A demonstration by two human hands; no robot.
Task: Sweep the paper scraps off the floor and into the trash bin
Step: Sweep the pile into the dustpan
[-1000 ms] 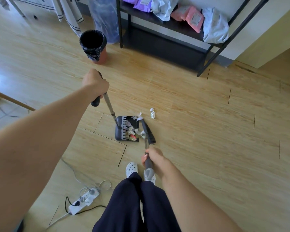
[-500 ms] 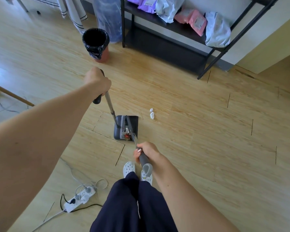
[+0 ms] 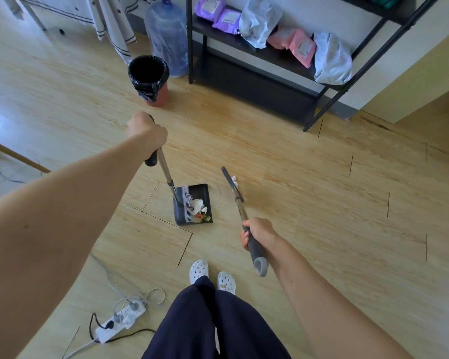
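Note:
A black dustpan (image 3: 204, 190) stands on the wooden floor, with several crumpled paper scraps (image 3: 198, 206) lying in it. My left hand (image 3: 146, 134) grips the top of its long handle. My right hand (image 3: 257, 233) grips the grey handle of the broom (image 3: 232, 184), whose dark head is out to the right of the pan. One white paper scrap (image 3: 234, 179) lies on the floor right beside the broom head. The trash bin (image 3: 148, 78), lined with a black bag, stands farther away, beyond my left hand.
A black metal shelf (image 3: 257, 51) with several bags stands against the far wall, with a large water bottle (image 3: 167, 35) beside the bin. A white power strip (image 3: 119, 321) with cables lies near my feet at lower left. A wooden leg (image 3: 13, 154) juts in at left.
The broom head has swung out of the dustpan to the right, up to the lone scrap. The scraps it pushed now lie in the pan. My left hand stays on the dustpan handle.

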